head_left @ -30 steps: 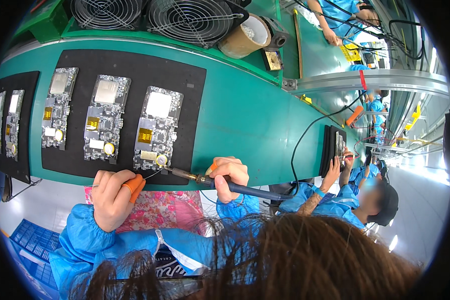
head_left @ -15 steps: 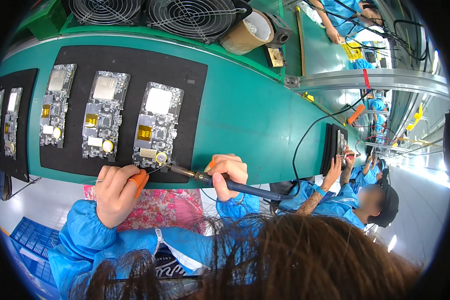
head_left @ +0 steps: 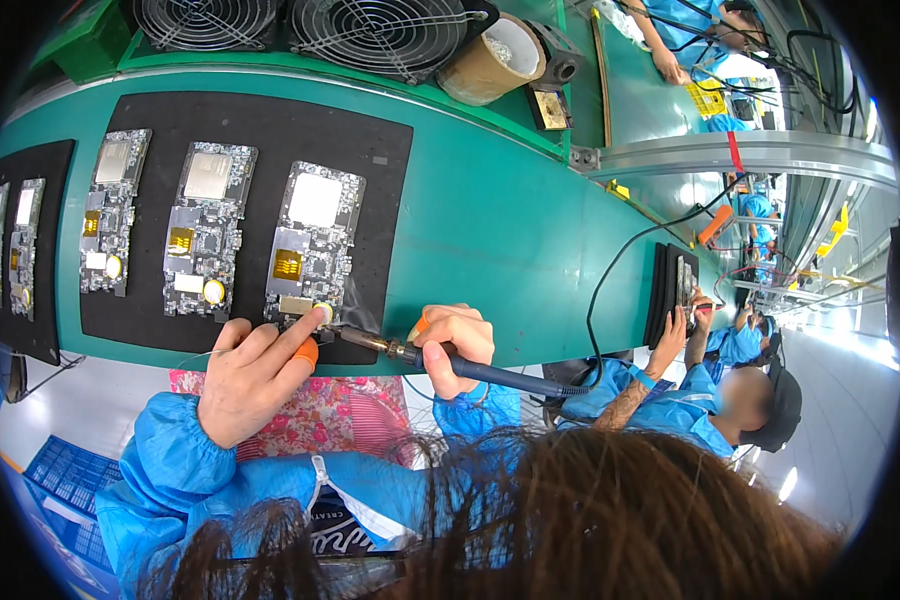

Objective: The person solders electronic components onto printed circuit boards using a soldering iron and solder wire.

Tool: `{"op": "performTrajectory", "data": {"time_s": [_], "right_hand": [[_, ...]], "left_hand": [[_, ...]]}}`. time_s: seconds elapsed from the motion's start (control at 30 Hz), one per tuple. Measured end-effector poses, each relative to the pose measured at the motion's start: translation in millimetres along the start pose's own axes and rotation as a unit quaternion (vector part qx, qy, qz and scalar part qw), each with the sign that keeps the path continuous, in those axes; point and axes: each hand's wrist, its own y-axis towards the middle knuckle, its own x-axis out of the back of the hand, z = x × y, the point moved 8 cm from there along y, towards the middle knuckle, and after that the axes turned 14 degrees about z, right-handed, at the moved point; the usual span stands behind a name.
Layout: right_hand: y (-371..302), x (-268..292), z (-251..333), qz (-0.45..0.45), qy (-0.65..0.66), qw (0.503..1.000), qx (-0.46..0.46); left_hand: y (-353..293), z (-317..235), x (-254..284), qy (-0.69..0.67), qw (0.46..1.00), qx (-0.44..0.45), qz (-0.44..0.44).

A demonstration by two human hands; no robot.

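My right hand (head_left: 452, 348) grips a soldering iron (head_left: 490, 375) with a dark blue handle. Its hot tip points left, at the lower end of the rightmost circuit board (head_left: 312, 235). There a round coin cell (head_left: 320, 308) sits partly under my left hand (head_left: 260, 375), whose forefinger presses on it. An orange finger cot (head_left: 308, 352) shows on that hand. A thin solder wire (head_left: 200, 356) runs in under its curled fingers, where the grip itself is hidden. Faint smoke rises by the tip.
Two more boards (head_left: 205, 230) lie on the same black mat (head_left: 380, 200); another black mat (head_left: 50, 165) with boards is at far left. Fans (head_left: 380, 35), a cardboard tube (head_left: 490, 60) and an iron stand (head_left: 550, 108) line the back. The iron's cable (head_left: 610, 275) loops right, near a co-worker (head_left: 710, 400).
My left hand has moved right and up, its forefinger stretching out onto the coin cell. The solder wire's end has left the iron's tip. My right hand and the iron stay nearly still.
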Motion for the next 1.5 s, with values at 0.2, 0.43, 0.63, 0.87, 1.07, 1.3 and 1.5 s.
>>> {"op": "performTrajectory", "data": {"time_s": [0.2, 0.43, 0.63, 0.87, 1.07, 1.3, 1.5], "right_hand": [[-1, 0, 0, -0.005, 0.005, 1.0, 0.005], [-11, 13, -3, -0.093, 0.062, 0.994, 0.004], [-13, 10, 0, -0.096, 0.042, 0.994, 0.019], [-6, -2, 5, -0.051, 0.019, 0.998, 0.028], [0, -7, 7, -0.023, -0.003, 0.999, 0.032], [1, -9, 8, -0.016, -0.018, 0.999, 0.042], [1, -9, 6, -0.026, -0.009, 0.999, 0.041]], "left_hand": [[0, 0, -1, -0.007, 1.0, 0.008, 0.01], [0, 1, 3, -0.007, 1.0, -0.009, 0.011], [-17, 23, 12, -0.233, 0.95, 0.134, -0.156], [-24, 19, 15, -0.083, 0.987, 0.09, -0.102], [-19, 16, 17, -0.078, 0.987, 0.086, -0.109], [-17, 18, 13, -0.085, 0.988, 0.087, -0.098], [-11, 14, 12, -0.087, 0.989, 0.08, -0.09]]}}
